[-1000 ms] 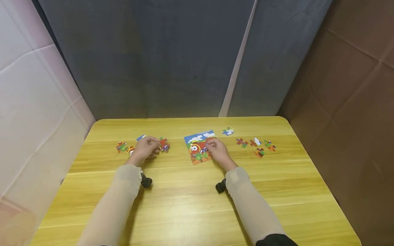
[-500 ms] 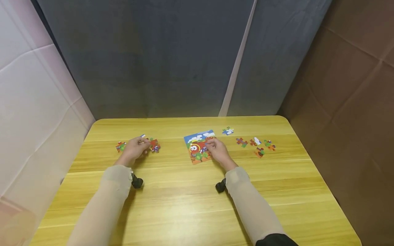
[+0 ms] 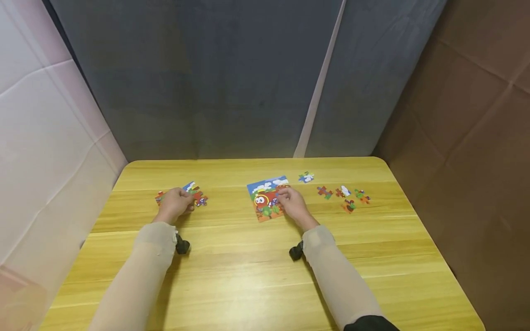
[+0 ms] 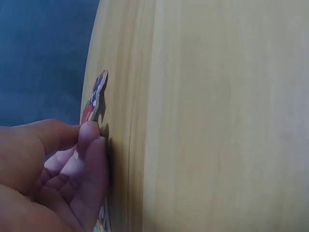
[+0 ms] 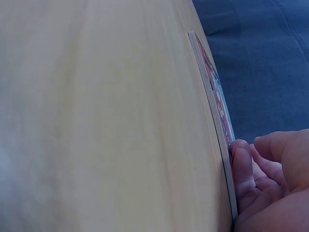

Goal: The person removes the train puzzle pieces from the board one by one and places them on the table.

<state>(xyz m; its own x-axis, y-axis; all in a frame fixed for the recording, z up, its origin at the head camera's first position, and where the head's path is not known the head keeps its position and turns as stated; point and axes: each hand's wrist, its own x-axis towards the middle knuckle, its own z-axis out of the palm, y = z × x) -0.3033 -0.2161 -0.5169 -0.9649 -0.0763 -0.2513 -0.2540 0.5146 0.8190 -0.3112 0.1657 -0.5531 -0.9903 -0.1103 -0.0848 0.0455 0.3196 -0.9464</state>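
Observation:
Near the table's left end, my left hand (image 3: pixel 175 202) pinches a red and purple jigsaw piece (image 3: pixel 201 199) between thumb and fingertips. Up close in the left wrist view, that jigsaw piece (image 4: pixel 98 94) stands tilted just off the wood. My right hand (image 3: pixel 295 207) rests at the right edge of a partly joined jigsaw picture (image 3: pixel 265 200) with a cartoon red face and blue sky. In the right wrist view the fingertips touch the picture's edge (image 5: pixel 212 92); nothing shows pinched between thumb and fingers. My left hand partly covers the pieces around it.
Loose pieces lie about: a blue and white piece (image 3: pixel 306 177) behind the picture, several at the right such as a red one (image 3: pixel 325 192), and a red and green one (image 3: pixel 159 197) beside my left hand. Dark cloth (image 3: pixel 248 92) hangs behind the wooden table (image 3: pixel 248 266).
My left hand has moved left with its piece, away from the picture and in among the left-side pieces. The right hand has stayed on the picture's edge.

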